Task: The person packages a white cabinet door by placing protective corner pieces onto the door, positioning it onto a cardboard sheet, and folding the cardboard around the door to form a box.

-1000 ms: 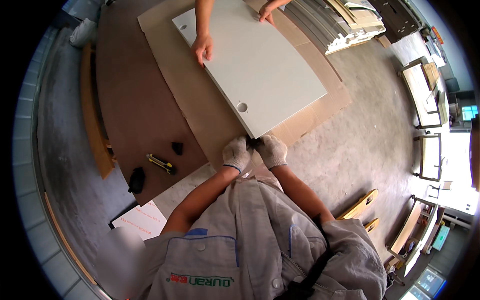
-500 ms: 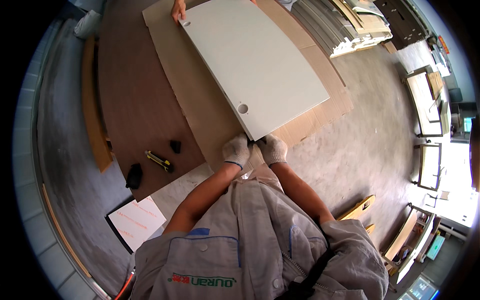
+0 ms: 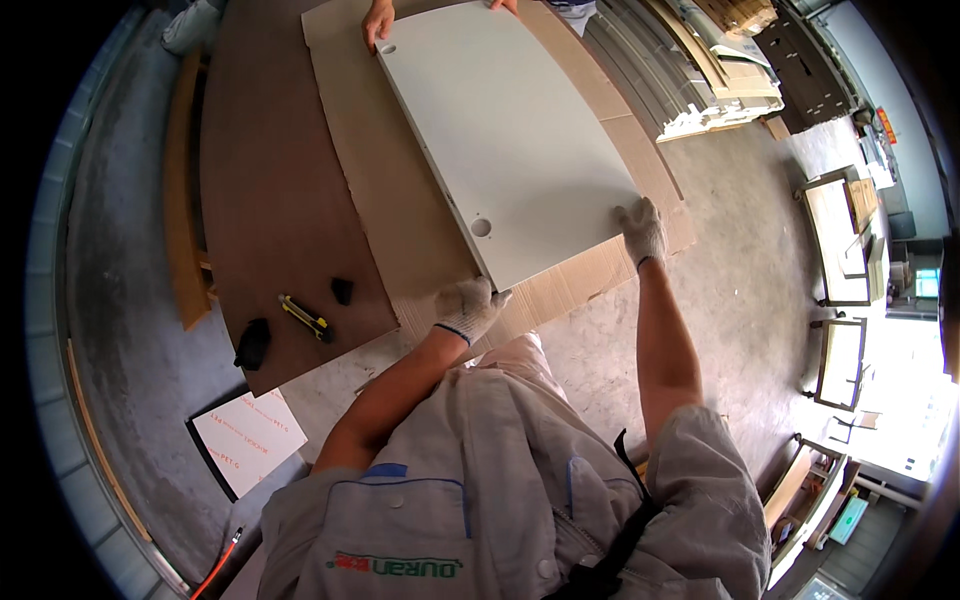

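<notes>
A flat off-white panel [image 3: 520, 130] lies over a cardboard sheet [image 3: 350, 120], with a round hole near its left edge at each end. My left hand [image 3: 468, 305], in a pale knitted glove, is closed around the panel's near left corner. At the near right corner my gloved right hand [image 3: 643, 230] grips the edge, its fingertips over the top face. Across from me, another person's bare hand [image 3: 378, 22] holds the far left corner, and that person's second hand [image 3: 503, 5] is at the far edge.
Left of the cardboard, the brown tabletop [image 3: 270, 180] bears a yellow-and-black utility knife [image 3: 306, 318], a small black piece [image 3: 342, 291] and a larger black object [image 3: 254, 343]. A white board [image 3: 250, 440] stands below. Stacked panels [image 3: 650, 70] are at the far right, carts [image 3: 840, 240] farther right.
My right hand has moved from beside my left hand at the near left corner to the panel's near right corner. My left hand stays at its corner. The other person's second hand shows more.
</notes>
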Available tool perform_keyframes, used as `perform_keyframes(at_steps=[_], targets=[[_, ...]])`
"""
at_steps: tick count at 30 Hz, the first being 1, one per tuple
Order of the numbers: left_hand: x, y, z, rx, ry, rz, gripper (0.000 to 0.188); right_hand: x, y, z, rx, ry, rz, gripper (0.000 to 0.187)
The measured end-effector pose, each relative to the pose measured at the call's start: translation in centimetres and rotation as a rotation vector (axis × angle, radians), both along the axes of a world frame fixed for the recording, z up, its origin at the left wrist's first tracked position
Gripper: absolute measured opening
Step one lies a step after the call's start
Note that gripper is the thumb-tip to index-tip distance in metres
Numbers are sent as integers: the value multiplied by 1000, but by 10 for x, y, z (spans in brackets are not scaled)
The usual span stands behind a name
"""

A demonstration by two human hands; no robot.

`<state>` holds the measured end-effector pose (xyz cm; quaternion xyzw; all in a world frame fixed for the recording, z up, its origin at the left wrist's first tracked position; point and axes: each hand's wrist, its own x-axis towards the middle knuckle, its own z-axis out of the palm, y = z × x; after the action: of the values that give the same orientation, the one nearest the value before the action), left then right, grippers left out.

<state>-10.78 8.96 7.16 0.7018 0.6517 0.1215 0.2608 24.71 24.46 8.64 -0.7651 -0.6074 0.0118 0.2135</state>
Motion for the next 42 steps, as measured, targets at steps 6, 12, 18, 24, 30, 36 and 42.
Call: perform_keyframes(at_steps=[6, 12, 18, 24, 30, 36, 42], targets=[[-1, 2, 19, -118, 122, -19, 47, -3, 21, 9, -328, 331, -11, 83], [-1, 6, 9, -131, 2, -32, 46, 0, 23, 11, -285, 299, -34, 78], [-4, -2, -5, -39, -73, 11, 44, -6, 15, 14, -289, 391, 49, 68], [-113, -31, 19, 442, 102, 427, 29, -13, 7, 9, -225, -31, -36, 91], [-214, -78, -15, 357, 180, 674, 26, -125, -53, 35, 166, 272, 368, 58], [-117, -46, 82, 345, -392, 261, 16, -257, -133, 91, -534, 1080, 678, 48], [-70, -51, 131, -60, -906, 156, 30, -222, -127, 123, -651, 974, 920, 45]])
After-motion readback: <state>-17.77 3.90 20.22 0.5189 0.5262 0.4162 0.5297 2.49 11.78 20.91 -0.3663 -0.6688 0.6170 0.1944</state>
